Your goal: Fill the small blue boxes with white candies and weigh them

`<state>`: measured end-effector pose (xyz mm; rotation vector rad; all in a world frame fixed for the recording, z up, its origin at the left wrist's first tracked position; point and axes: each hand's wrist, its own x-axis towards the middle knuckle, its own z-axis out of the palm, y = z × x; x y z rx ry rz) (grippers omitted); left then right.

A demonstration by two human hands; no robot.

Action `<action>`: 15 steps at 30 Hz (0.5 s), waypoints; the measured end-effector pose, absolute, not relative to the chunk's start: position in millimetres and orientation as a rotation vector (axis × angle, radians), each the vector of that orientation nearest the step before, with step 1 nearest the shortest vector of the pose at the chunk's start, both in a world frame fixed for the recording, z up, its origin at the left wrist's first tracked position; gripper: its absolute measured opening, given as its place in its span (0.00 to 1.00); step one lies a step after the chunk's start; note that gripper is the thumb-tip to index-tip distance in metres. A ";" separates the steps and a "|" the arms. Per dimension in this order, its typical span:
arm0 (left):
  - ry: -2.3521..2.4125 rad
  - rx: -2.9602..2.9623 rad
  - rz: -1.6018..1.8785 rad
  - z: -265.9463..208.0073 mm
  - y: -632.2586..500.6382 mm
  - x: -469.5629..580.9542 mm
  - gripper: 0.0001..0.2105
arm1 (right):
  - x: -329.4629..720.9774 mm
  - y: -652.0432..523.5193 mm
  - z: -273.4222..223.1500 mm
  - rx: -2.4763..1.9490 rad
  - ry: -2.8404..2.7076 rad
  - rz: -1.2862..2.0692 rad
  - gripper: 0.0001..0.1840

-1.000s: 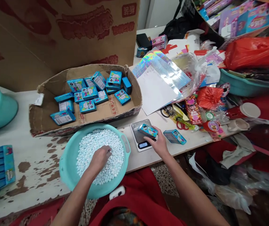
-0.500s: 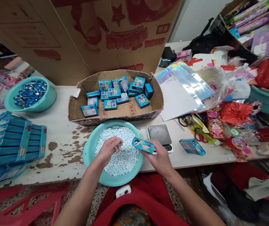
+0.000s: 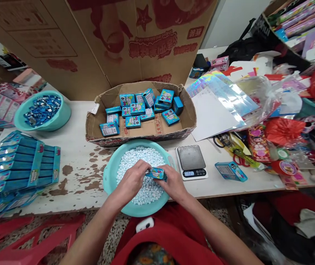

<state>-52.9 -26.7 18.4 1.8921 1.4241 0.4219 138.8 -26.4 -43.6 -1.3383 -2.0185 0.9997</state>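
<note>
My right hand [image 3: 174,183] grips a small blue candy box [image 3: 157,173], tilted on its side above the bowl. My left hand [image 3: 133,180] is closed, its fingertips pressed together at the box's left end; what they pinch is hidden. Below both hands sits a turquoise bowl [image 3: 108,176] filled with small pale candies [image 3: 143,195]. Just right of the bowl is a digital scale [image 3: 192,158] with a lit display and nothing on its plate. Another blue box [image 3: 231,172] stands on the table further right.
Behind the bowl, a cut-down cardboard tray [image 3: 143,138] holds several blue boxes. At left are stacked flat blue cartons [image 3: 22,165] and a bowl of blue foil pieces [image 3: 43,110]. Silvery sheets [image 3: 220,99], scissors [image 3: 220,140] and packaging clutter the right. A large carton [image 3: 91,48] stands behind.
My right hand has brought the box left, off the scale's edge and over the bowl. My left hand has met the box's left end. The scale's display now shows.
</note>
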 end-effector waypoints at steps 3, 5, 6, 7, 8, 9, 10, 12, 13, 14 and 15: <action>1.527 1.800 0.528 18.2 -28.0 -62.6 0.09 | 140.1 -23.9 -44.1 -1.325 -1.994 1.018 0.17; 1.624 1.740 0.577 19.8 -31.9 -68.0 0.09 | 141.3 -23.4 -44.0 -1.303 -1.965 1.051 0.17; 1.642 1.732 0.576 20.7 -35.0 -69.1 0.10 | 140.7 -23.8 -43.6 -1.294 -1.942 1.066 0.17; 1.631 1.744 0.561 21.6 -38.5 -68.8 0.15 | 139.1 -24.7 -42.6 -1.277 -1.923 1.080 0.17; 1.589 1.772 0.534 22.4 -42.3 -67.3 0.20 | 136.3 -26.1 -41.0 -1.243 -1.914 1.099 0.17; 1.525 1.804 0.501 23.3 -45.9 -65.2 0.23 | 133.0 -27.5 -38.6 -1.190 -1.915 1.126 0.17; 1.468 1.822 0.472 24.2 -49.0 -63.7 0.24 | 130.0 -28.8 -35.5 -1.133 -1.924 1.158 0.17; 1.475 1.769 0.473 26.9 -52.8 -67.4 0.19 | 129.5 -28.6 -28.6 -1.067 -1.938 1.183 0.20; 1.557 1.699 0.510 28.7 -53.8 -75.2 0.17 | 134.5 -26.3 -26.0 -1.091 -1.925 1.136 0.23; 1.696 1.610 0.571 30.8 -54.5 -87.9 0.17 | 144.1 -22.3 -24.8 -1.166 -1.884 1.033 0.26; 1.878 1.507 0.641 32.6 -54.8 -105.6 0.18 | 158.5 -17.0 -25.8 -1.272 -1.822 0.878 0.30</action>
